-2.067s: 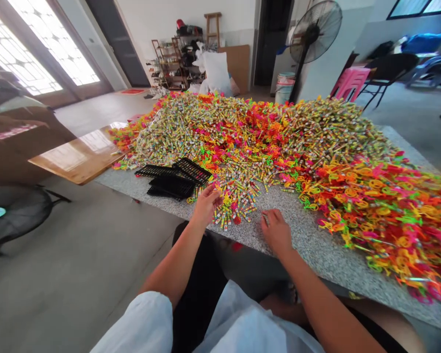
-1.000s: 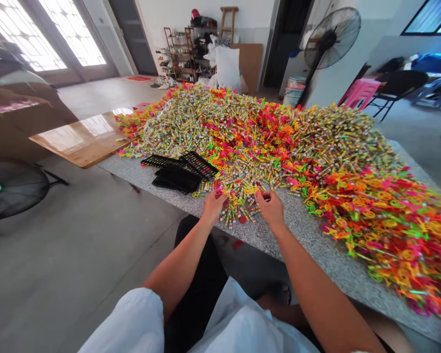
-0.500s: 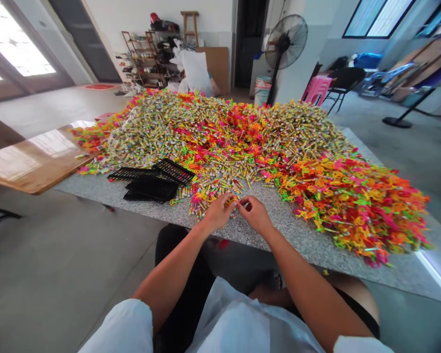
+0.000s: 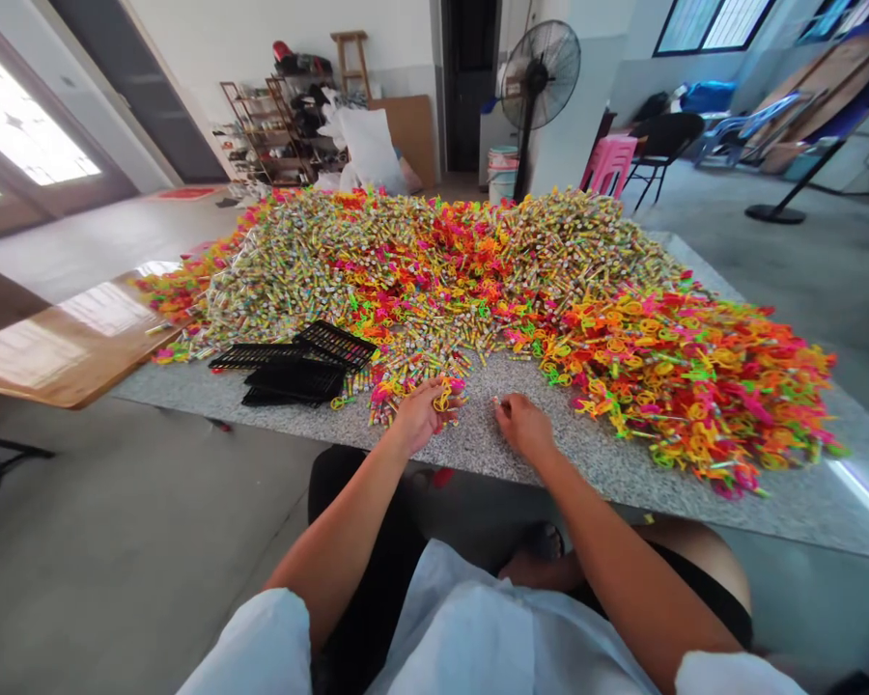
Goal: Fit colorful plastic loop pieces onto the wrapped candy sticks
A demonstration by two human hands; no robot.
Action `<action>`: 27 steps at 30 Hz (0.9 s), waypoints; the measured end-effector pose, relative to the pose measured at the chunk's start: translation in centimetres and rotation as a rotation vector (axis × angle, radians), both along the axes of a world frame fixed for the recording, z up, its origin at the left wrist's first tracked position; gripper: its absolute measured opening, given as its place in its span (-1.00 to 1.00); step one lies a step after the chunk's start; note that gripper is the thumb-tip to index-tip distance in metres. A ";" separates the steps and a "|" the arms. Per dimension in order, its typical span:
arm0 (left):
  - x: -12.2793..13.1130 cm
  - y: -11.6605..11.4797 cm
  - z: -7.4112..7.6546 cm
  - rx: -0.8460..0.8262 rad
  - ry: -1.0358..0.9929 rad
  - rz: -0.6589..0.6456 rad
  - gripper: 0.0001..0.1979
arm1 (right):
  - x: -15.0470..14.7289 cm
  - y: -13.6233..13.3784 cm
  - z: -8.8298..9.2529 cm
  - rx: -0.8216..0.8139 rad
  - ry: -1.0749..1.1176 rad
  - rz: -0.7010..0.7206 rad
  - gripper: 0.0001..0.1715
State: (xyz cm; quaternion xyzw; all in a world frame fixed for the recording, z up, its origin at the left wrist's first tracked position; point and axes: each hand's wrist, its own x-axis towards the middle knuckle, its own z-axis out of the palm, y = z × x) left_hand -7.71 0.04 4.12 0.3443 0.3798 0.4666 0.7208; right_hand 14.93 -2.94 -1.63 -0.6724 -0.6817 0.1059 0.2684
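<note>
My left hand is closed around a yellow looped plastic piece, at the near edge of a small heap of printed tubes. A short way to its right, my right hand hovers low over the grey speckled tabletop. Its thumb and fingers are pinched together with a small pale tip at them, too small to name. The two hands are apart. Black slotted trays lie stacked loosely to the left of my left hand.
A big mound of printed tubes covers the table's far side, with bright plastic pieces among them. Tubes with colourful looped pieces are heaped at right. A wooden board adjoins at left. A standing fan is behind.
My hands were together at the fingertips and have parted. The right hand has moved right, while the left has turned more open to view with the yellow piece showing. The camera view has shifted slightly.
</note>
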 end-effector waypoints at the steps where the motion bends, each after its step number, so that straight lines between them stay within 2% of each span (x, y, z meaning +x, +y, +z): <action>1: 0.2 -0.1 0.1 -0.003 -0.025 -0.012 -0.66 | -0.3 -0.2 0.4 0.009 0.109 0.009 -0.71; 4: 0.8 -0.2 0.3 0.026 -0.048 -0.006 -0.61 | -1.3 -0.8 2.0 0.057 0.417 0.088 -0.67; 6: 1.4 -0.3 0.4 0.062 -0.032 -0.006 -0.60 | -2.1 -1.2 2.9 0.093 0.538 0.138 -0.66; 12: 2.7 -1.0 0.7 0.164 0.107 -0.030 -0.69 | -3.3 -1.2 3.9 0.112 0.717 0.142 -0.65; 16: 2.9 -1.0 0.5 0.191 0.158 -0.029 -0.70 | -3.2 -1.2 4.1 0.023 0.859 0.143 -0.63; 20: 3.2 -0.9 0.1 0.132 0.138 -0.021 -0.69 | -3.2 -1.4 4.0 -0.017 0.942 0.136 -0.62; 27: 4.1 -1.0 0.5 0.090 0.129 -0.017 -0.63 | -3.3 -1.6 3.6 0.096 0.920 0.004 -0.46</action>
